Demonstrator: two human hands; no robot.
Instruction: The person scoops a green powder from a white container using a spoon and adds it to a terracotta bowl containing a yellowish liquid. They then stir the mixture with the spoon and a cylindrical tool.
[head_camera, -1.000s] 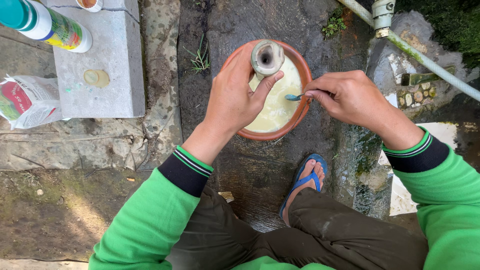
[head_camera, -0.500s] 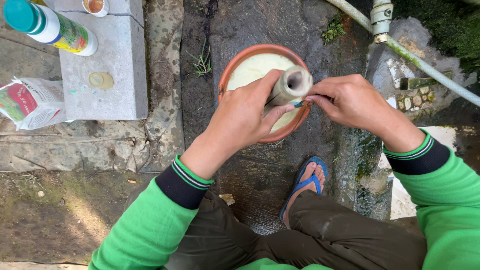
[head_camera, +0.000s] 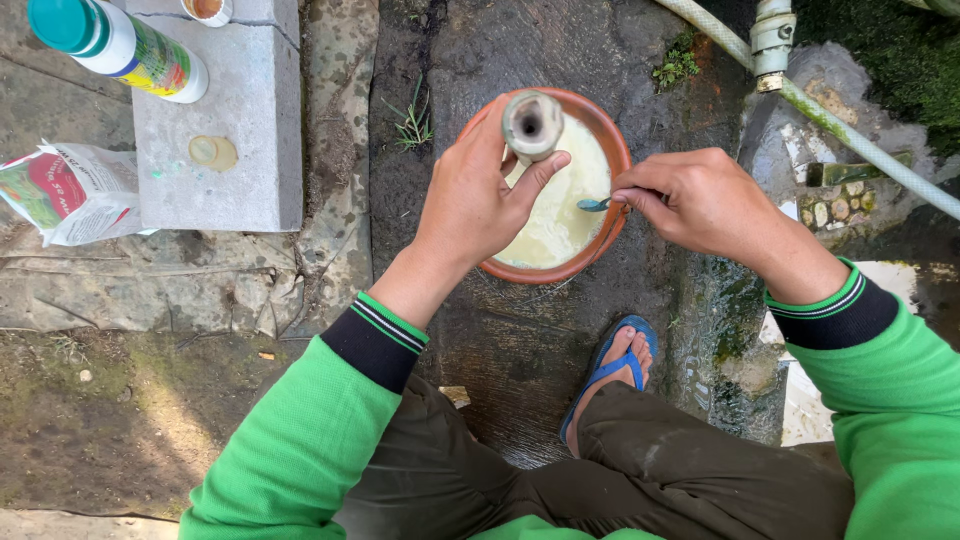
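Tube (head_camera: 532, 124) in left hand (head_camera: 470, 205) fingertips (upright)

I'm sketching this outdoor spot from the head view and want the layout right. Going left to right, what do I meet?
Printed packet → teal-capped bottle → concrete block → left hand holding a hollow tube → clay bowl of pale liquid → right hand → hose.

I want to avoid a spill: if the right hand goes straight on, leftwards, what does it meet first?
Probably the rim of the round terracotta bowl of pale liquid, then the left hand holding a grey tube; the right hand looks slightly higher.
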